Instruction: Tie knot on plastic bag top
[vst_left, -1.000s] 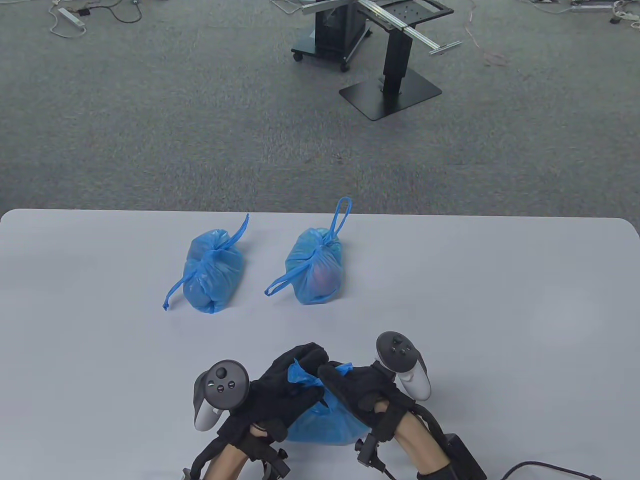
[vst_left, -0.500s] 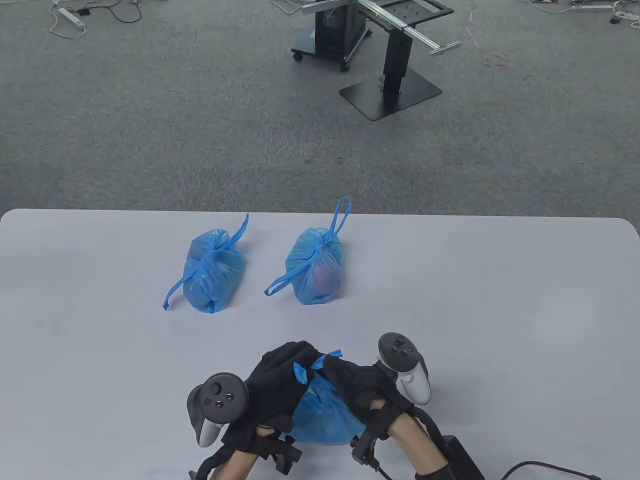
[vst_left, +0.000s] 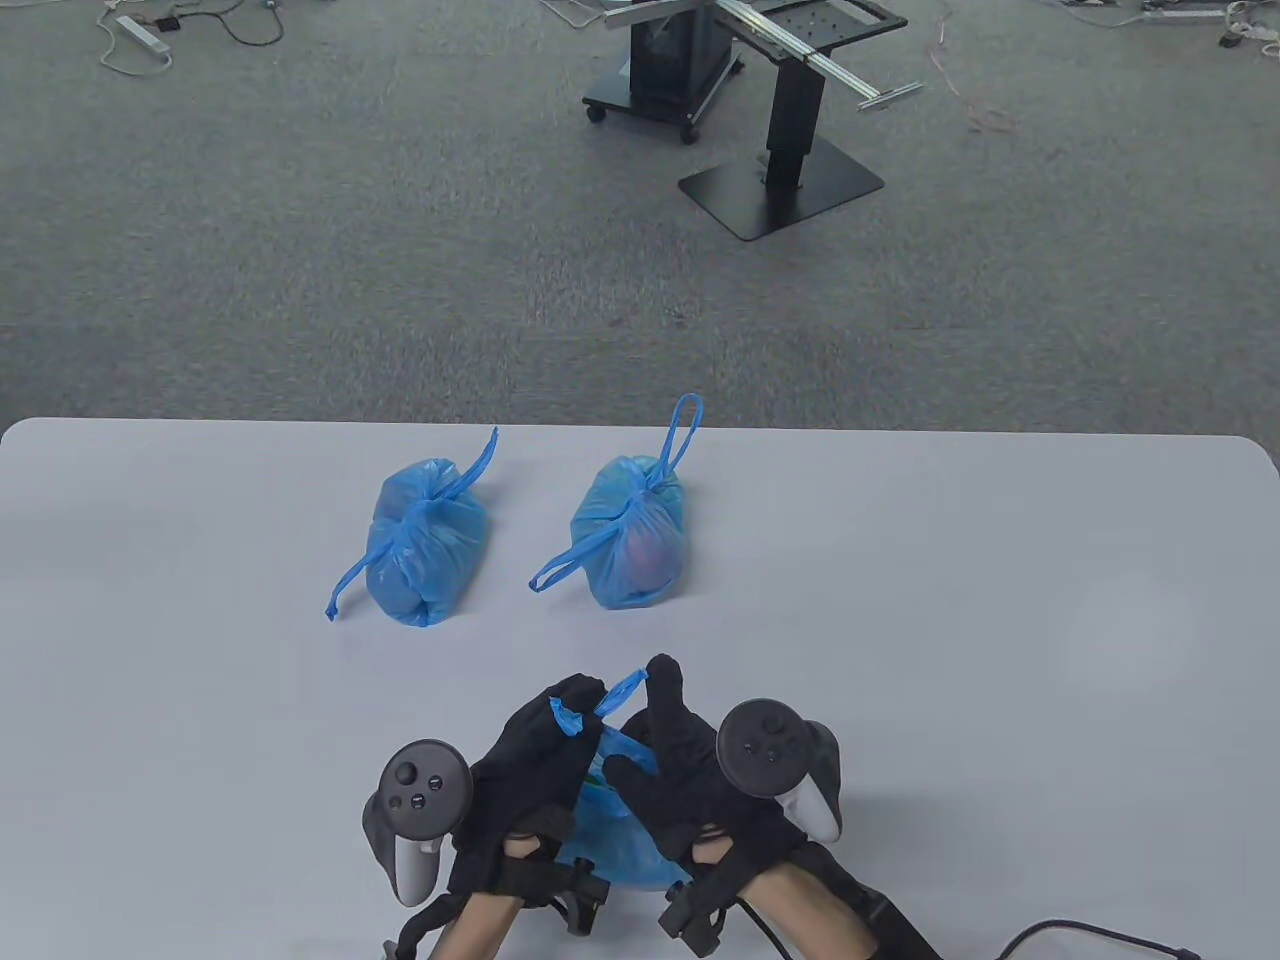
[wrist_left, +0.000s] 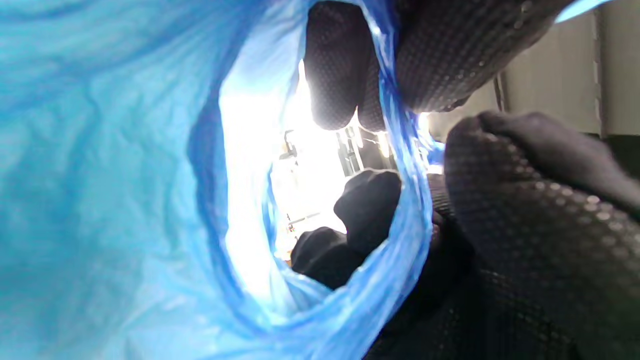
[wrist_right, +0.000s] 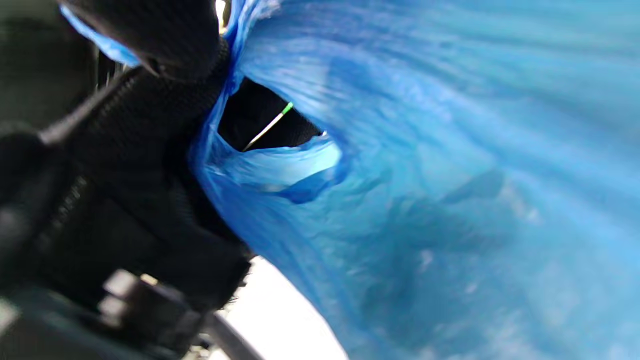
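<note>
The blue bag (vst_left: 620, 850) sits at the bottom middle of the table view, on the pale tabletop (vst_left: 1000, 600), tucked between the two gloved hands. It looks thin, soft and crinkly, so it will bend and fold any way it is pulled. It is likely light and a bit slippery too, and thin plastic like this could tear if tugged too hard. Something round seems to fill it, but what it is cannot be told.

The best place to take hold is the two thin twisted ends at the top, not the fat body of the bag.

The left hand (vst_left: 530, 770) has a tight, narrow grip: its fingertips pinch one short blue end (vst_left: 565, 718) just above the bag. The right hand (vst_left: 680, 780) pinches the other end (vst_left: 622, 690), a thin strip that rises toward the tip of one raised finger. The two ends cross between the hands, so the knot looks partly made and not yet pulled snug.

In the left wrist view, the plastic makes an open loop (wrist_left: 400, 210) with dark fingertips (wrist_left: 330, 65) poking at it.

Two more blue bags, one (vst_left: 425, 545) on the left and one (vst_left: 635, 535) beside it, lie higher up in the middle of the table view, already knotted.
</note>
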